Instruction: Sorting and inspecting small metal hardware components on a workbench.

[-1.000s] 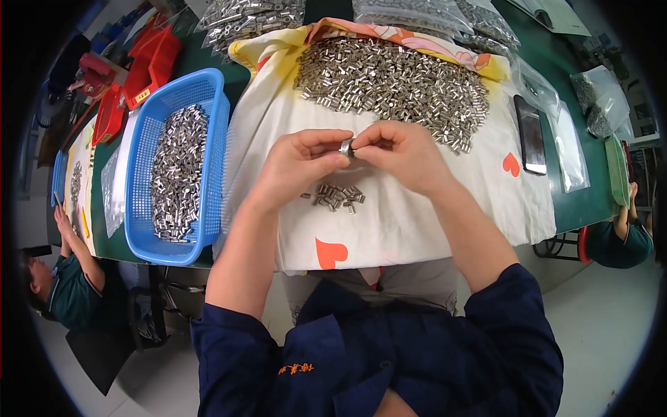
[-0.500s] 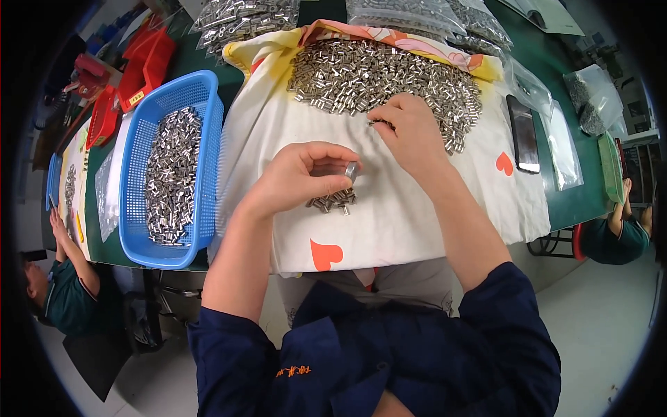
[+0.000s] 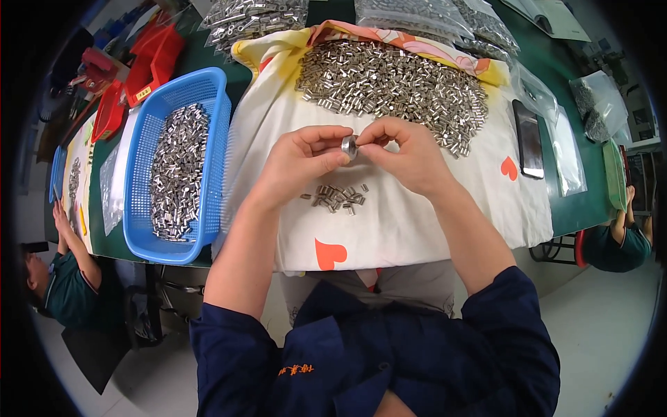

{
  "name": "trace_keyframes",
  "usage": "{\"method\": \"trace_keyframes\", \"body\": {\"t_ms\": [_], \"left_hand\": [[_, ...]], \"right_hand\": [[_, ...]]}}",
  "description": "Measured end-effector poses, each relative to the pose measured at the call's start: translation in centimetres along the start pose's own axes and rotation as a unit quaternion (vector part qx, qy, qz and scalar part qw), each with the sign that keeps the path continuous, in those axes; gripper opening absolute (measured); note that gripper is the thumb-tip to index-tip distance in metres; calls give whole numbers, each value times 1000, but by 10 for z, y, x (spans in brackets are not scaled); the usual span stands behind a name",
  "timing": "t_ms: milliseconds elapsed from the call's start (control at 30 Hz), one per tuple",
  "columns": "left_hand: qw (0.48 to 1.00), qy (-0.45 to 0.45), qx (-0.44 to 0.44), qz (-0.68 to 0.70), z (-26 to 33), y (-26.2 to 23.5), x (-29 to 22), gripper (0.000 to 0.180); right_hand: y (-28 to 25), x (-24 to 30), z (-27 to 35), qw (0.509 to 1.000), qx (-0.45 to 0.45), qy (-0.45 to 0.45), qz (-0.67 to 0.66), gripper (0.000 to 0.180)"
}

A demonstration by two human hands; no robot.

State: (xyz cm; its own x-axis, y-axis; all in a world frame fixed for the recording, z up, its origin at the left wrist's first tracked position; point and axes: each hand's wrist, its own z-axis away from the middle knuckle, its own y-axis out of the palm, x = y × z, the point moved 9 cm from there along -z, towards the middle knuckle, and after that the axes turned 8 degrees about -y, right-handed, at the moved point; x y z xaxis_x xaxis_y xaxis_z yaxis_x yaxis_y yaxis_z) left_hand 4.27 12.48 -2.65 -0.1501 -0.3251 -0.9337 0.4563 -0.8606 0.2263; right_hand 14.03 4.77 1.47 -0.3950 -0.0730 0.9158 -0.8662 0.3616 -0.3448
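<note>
Between its thumb and fingers my left hand (image 3: 300, 161) grips a round metal ring (image 3: 349, 146), held on edge above the white cloth (image 3: 292, 243). My right hand (image 3: 403, 154) meets it from the other side, thumb and forefinger pinched at the ring's face. Whatever sits in that pinch is too small and covered to make out. Below the hands lies a small loose group of short metal sleeves (image 3: 338, 198). Farther off, a wide heap of similar shiny metal sleeves (image 3: 396, 80) spreads over the cloth.
A blue mesh basket (image 3: 221, 132) of metal pieces stands at left, with red bins (image 3: 149, 66) behind. Bags of metal parts (image 3: 257, 21) line the back. At right lie a phone (image 3: 528, 139) and plastic bags (image 3: 566, 153). Co-workers (image 3: 73, 278) sit at both sides.
My right hand has come from the heap's near edge to the ring in my left hand. My left hand has risen slightly away, uncovering the small group of sleeves.
</note>
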Motion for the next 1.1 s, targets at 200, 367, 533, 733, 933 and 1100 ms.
{"method": "trace_keyframes", "body": {"t_ms": [200, 367, 533, 733, 933, 1100], "left_hand": [[1000, 4, 10, -3, 0, 1, 1, 34], [997, 11, -36, -65, 1, -1, 2, 33], [998, 6, -22, -65, 2, -1, 1, 34], [998, -34, 16, -54, 6, 7, 5, 33], [989, -44, 75, -123, 8, 22, 6, 29], [989, -52, 63, -122, 9, 19, 8, 32]], "right_hand": [[6, -4, 2, 1000, 7, 5, -7, 6], [7, 21, 5, 969, -48, -145, 194, 8], [-1, 5, 1, 997, -3, -52, 63, 9], [-3, -10, -1, 999, 28, 20, 27, 12], [-57, -16, -5, 953, -151, -40, 258, 12], [-21, -11, -9, 903, -63, -109, 411, 8]]}}
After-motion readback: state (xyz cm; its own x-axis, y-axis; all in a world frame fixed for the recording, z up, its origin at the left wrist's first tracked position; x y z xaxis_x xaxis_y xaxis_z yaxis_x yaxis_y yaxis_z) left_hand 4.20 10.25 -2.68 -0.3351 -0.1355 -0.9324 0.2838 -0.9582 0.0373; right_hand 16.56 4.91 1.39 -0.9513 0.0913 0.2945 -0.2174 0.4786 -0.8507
